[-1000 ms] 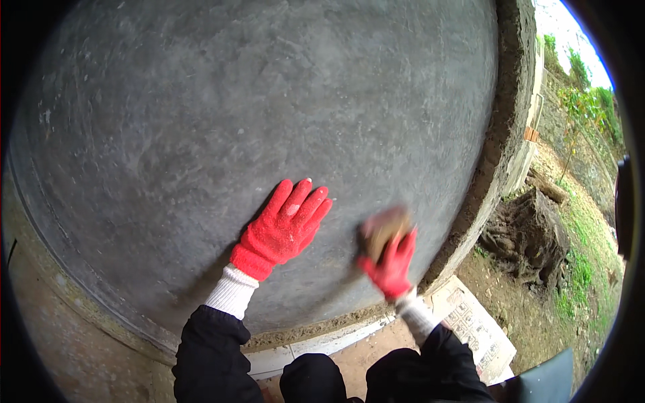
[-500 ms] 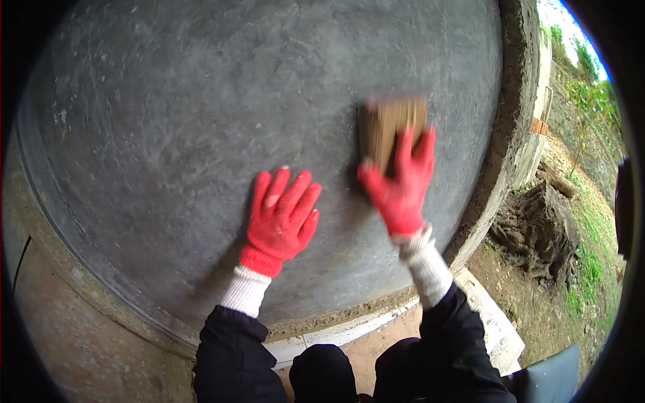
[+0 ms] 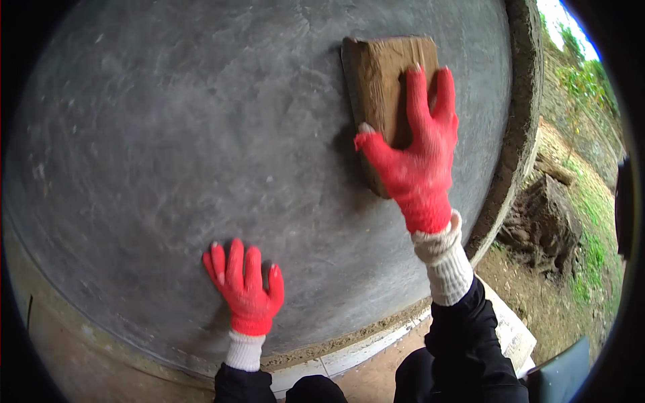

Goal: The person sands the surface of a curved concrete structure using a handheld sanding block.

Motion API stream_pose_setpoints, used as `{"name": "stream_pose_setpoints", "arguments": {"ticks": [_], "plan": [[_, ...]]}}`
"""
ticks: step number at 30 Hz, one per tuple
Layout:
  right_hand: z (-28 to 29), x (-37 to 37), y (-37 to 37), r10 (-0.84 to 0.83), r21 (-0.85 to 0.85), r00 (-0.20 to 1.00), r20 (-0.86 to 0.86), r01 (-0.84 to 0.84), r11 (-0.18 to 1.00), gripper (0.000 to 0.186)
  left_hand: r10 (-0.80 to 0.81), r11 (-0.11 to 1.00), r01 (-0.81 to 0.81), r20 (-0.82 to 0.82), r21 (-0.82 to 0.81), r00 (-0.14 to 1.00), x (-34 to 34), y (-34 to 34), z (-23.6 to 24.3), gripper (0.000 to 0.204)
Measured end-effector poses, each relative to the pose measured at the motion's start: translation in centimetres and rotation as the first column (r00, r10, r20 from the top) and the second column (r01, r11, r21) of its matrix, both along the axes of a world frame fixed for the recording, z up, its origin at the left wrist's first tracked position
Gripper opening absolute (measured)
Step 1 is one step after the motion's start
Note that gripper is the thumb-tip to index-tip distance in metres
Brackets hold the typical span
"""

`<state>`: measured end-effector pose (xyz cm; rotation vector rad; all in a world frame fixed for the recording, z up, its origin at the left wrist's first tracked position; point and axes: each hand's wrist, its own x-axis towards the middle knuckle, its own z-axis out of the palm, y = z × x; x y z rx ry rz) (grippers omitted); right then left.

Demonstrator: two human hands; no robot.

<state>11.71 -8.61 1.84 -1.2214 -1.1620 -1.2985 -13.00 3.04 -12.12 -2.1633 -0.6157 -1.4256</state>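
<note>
My right hand point(image 3: 421, 151), in a red fingertip-worn glove with a white knit cuff, grips a brown wooden block point(image 3: 379, 87). The thumb presses along the block's left side while fingers stretch over its upper face. Beneath the block is a broad, smooth dark grey cement surface point(image 3: 168, 154) with lighter smears. Lower and to the left, my left hand point(image 3: 250, 292), gloved alike, rests on the same surface with its fingers spread and nothing in it.
A rough cement edge point(image 3: 524, 101) bounds the surface on the right. White tiles point(image 3: 349, 356) run along its near edge, above a brownish floor point(image 3: 376, 379). Outside on the right stand a dark earthy stump-like lump point(image 3: 544, 225) and a grassy slope point(image 3: 591, 262).
My right hand has pushed the wooden block farther up the surface. My left hand has shifted down and slightly left, staying spread.
</note>
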Motion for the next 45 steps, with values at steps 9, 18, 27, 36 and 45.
{"name": "stream_pose_setpoints", "arguments": {"ticks": [9, 18, 27, 36, 45], "plan": [[-30.1, 0.5, -4.5, -0.013, -0.418, 1.000, -0.004, 0.010, 0.908, 0.106, -0.122, 0.985, 0.112, 0.074, 0.128, 0.990, -3.0, 1.8, 4.9, 0.043], [-3.8, -2.3, -1.5, -0.056, -0.258, 0.992, -0.112, 0.025, 0.966, 0.092, -0.004, 0.981, -0.001, 0.027, 0.193, 1.000, -2.9, 2.5, 5.4, 0.045], [-36.2, -4.6, -2.8, 0.032, -0.390, 0.957, -0.288, -0.148, 0.909, 0.108, 0.231, 0.970, -0.226, -0.054, 0.092, 0.971, -1.3, 0.8, 6.6, 0.047], [-3.0, -2.7, 0.2, 0.229, -0.081, 0.952, -0.203, -0.250, 0.965, 0.084, 0.297, 0.946, -0.292, -0.016, 0.139, 0.955, -1.9, 1.9, 7.1, 0.042], [-34.8, -5.7, -1.5, 0.138, -0.336, 0.965, -0.223, -0.209, 0.918, 0.092, 0.285, 0.948, -0.278, -0.028, 0.155, 0.958, -0.7, 1.4, 6.2, 0.049]]}}
